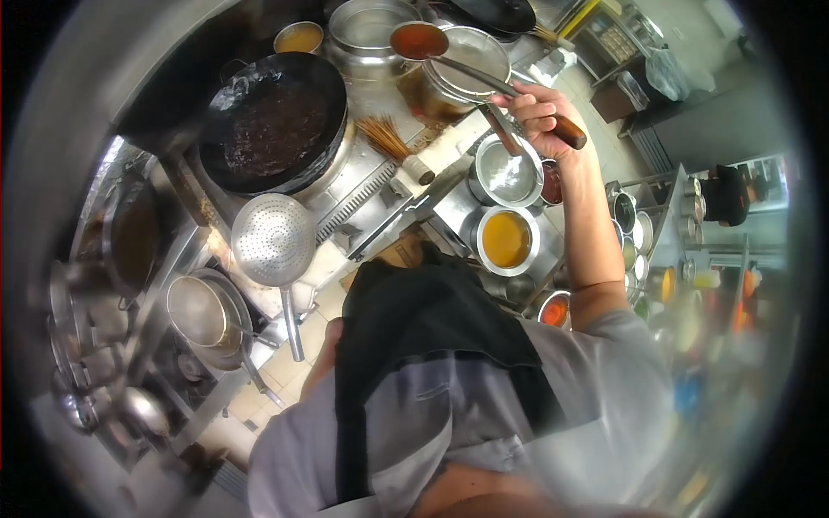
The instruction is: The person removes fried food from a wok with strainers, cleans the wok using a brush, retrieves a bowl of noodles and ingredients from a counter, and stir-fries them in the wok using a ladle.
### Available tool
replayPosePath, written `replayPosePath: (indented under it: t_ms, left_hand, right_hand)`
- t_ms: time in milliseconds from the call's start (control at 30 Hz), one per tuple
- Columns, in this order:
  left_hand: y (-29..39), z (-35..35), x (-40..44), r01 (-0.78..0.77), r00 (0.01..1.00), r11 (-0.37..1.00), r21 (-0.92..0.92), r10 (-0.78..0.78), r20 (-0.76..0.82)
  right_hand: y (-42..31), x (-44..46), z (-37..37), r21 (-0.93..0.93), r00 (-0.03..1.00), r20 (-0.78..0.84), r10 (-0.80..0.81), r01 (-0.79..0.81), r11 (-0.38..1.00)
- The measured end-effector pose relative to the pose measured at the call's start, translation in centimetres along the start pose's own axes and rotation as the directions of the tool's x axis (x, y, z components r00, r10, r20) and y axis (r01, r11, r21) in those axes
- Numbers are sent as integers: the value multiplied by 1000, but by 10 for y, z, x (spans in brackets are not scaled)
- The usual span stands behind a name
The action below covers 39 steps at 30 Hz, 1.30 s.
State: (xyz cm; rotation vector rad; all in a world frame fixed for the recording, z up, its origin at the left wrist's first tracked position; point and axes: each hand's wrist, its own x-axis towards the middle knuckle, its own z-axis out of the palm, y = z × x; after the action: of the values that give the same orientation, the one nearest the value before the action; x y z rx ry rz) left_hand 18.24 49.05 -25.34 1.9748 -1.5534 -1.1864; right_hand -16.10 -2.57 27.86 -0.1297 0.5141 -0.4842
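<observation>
The black wok (276,121) is largest, its wide mouth turned upward, perhaps to take ingredients easily. Near the wok, on its lower side, a perforated strainer (274,240) lies apparently within ready reach. Right of the wok, the ladle (477,76) faces up, probably keeping its red contents (420,40) in. The right hand (546,116) curls its fingers around the handle; the left hand is hidden, its fingers impossible to judge.
</observation>
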Motion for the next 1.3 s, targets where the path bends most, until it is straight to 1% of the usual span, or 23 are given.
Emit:
replayPosePath:
  t_ms: [100,167,200,300,333,400,467,533,600,667,700,767,800,833,867,900,933,1000,1067,1100,1133,1233,1300]
  left_hand:
    - [1,-1,5,-21,998,995,94,16,53]
    - [26,-12,6,72,988,952,297,-110,111]
    - [32,-14,3,74,988,952,297,-111,111]
    - [54,-14,-5,57,992,954,294,-87,87]
    - [63,-11,-8,254,964,967,24,-255,70]
    - [77,-3,-16,432,901,865,-256,-424,90]
    - [74,15,-32,366,930,889,-275,-364,58]
    - [78,32,-50,329,939,865,-378,-343,32]
    - [79,55,-77,332,929,828,-452,-370,6]
    - [83,83,-105,409,890,814,-413,-456,-18]
    - [90,99,-119,487,849,804,-339,-527,-30]
    - [88,148,-149,471,881,882,32,-469,-61]
    - [83,184,-151,656,740,745,123,-666,88]
    - [110,196,-182,586,806,811,0,-582,-111]
    - [136,210,-199,601,758,791,-112,-609,-232]
    - [144,238,-204,745,640,661,-89,-746,-184]
    - [127,277,-204,765,639,644,18,-763,98]
    - [180,302,-233,843,464,444,-302,-886,-8]
    - [238,319,-255,865,276,280,-417,-959,-70]
    - [260,336,-252,711,-161,-33,-703,-980,-117]
    - [280,352,-252,381,-565,-246,-891,-825,-14]
    - [369,339,-287,-183,-899,-278,-943,-342,275]
    - [393,373,-303,-349,-935,-175,-921,-8,356]
  right_hand:
    - [-23,-7,-18,-21,999,16,-40,40,999]
    - [-36,-8,-31,-138,989,-95,-110,96,986]
    - [-39,-8,-36,-138,990,-95,-108,95,986]
    - [-42,-9,-44,-498,900,-316,-301,113,860]
    - [-44,-8,-53,-596,861,-365,-354,76,799]
    - [-34,-7,-63,-807,750,-385,-538,10,591]
    - [-40,-10,-94,-965,730,-260,-633,-166,205]
    - [-35,-9,-122,-922,648,15,-762,-285,-261]
    - [-25,-10,-142,-776,589,299,-750,-307,-551]
    - [-3,-12,-126,-812,588,252,-769,-303,-499]
    - [4,-8,-120,-837,596,321,-736,-186,-515]
    - [14,11,-111,-967,735,143,-663,-38,-251]
    - [19,22,-105,-893,734,268,-624,-53,-446]
    - [28,36,-102,-932,762,253,-596,26,-362]
    - [36,51,-98,-960,791,227,-568,84,-267]
    - [35,73,-98,-934,829,276,-487,111,-340]
    - [38,95,-96,-903,849,322,-418,143,-405]
    - [64,119,-65,-938,927,201,-316,90,-334]
    - [42,205,-99,-755,881,466,-80,349,-556]
    - [36,244,-109,-678,854,520,19,426,-600]
    - [29,277,-116,-686,873,487,39,410,-602]
    - [68,299,-77,-670,929,351,113,334,-663]
    - [106,277,-47,-606,949,252,189,307,-734]
